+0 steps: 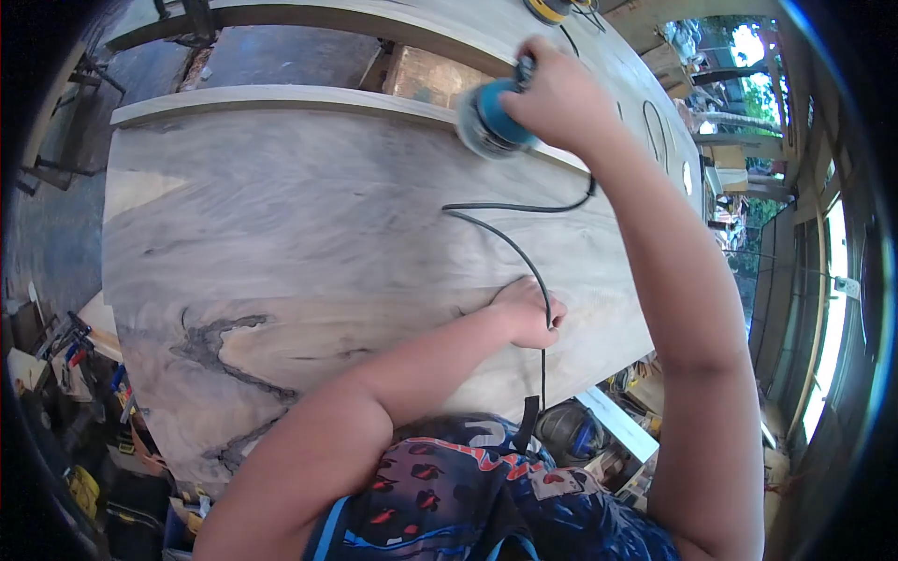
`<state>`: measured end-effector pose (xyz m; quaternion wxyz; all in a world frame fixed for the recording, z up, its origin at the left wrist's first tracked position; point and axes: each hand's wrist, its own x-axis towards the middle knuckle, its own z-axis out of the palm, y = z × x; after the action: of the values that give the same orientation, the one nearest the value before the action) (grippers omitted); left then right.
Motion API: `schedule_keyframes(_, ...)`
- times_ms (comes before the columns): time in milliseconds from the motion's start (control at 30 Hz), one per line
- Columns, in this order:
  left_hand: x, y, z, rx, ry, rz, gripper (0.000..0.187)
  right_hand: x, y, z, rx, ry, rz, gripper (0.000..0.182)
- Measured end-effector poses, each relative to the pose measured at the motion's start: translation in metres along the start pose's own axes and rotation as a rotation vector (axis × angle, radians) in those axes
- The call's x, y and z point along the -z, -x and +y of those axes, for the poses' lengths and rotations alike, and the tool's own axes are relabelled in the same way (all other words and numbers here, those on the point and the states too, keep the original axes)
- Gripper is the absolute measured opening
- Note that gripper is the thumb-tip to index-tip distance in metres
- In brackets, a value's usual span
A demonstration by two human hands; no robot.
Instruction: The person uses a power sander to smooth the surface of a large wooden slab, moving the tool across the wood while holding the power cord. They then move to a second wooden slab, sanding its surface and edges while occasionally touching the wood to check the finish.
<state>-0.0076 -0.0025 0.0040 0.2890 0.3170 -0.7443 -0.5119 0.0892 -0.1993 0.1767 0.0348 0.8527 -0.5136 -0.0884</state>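
My right hand [561, 98] is wrapped around a teal corded sander [500, 112], tilted near the long light wooden strip at the far side of the panel. The sander's round pale lower part is blurred. A black power cord [510, 207] loops from below the right wrist across the wood and runs to my left hand [528, 313]. The left hand is closed around the cord, its knuckles close to the panel's surface. Below that hand, the cord drops toward my body. The wide wooden panel [281, 224] has dark grain and knot lines at its near left.
Beyond the strip [281, 94] lies another long wooden board [355, 17]. A yellow and black tool [547, 9] sits at the top. Dark headgear [571, 432] and a pale board [617, 423] are below the near edge. Tools clutter the lower left.
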Motion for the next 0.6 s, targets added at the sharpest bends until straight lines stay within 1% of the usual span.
schedule_keyframes(33, -0.001, -0.001, -0.002, -0.002, -0.01, -0.005, 0.02, 0.0, -0.003, -0.011, 0.027, 0.001, 0.018, 0.055)
schedule_keyframes(133, -0.003, -0.001, -0.006, -0.006, 0.014, 0.001, 0.021, 0.009, 0.001, -0.035, 0.01, -0.031, -0.05, 0.056)
schedule_keyframes(267, -0.003, 0.0, -0.006, -0.027, 0.02, 0.016, 0.021, -0.001, 0.0, -0.004, 0.022, 0.03, 0.015, 0.056)
schedule_keyframes(300, -0.002, 0.0, -0.004, -0.019, 0.021, 0.019, 0.021, -0.001, 0.003, 0.003, 0.019, 0.023, -0.015, 0.055)
schedule_keyframes(433, -0.009, -0.002, -0.007, -0.047, 0.025, 0.064, 0.017, 0.002, 0.016, -0.023, 0.008, 0.033, -0.038, 0.051)
schedule_keyframes(500, -0.01, -0.001, -0.008, -0.055, 0.04, 0.06, 0.017, 0.007, 0.017, -0.039, 0.025, -0.011, -0.032, 0.051)
schedule_keyframes(600, -0.007, 0.0, -0.009, -0.069, 0.035, 0.07, 0.018, 0.005, 0.014, -0.035, 0.036, -0.045, -0.027, 0.053)
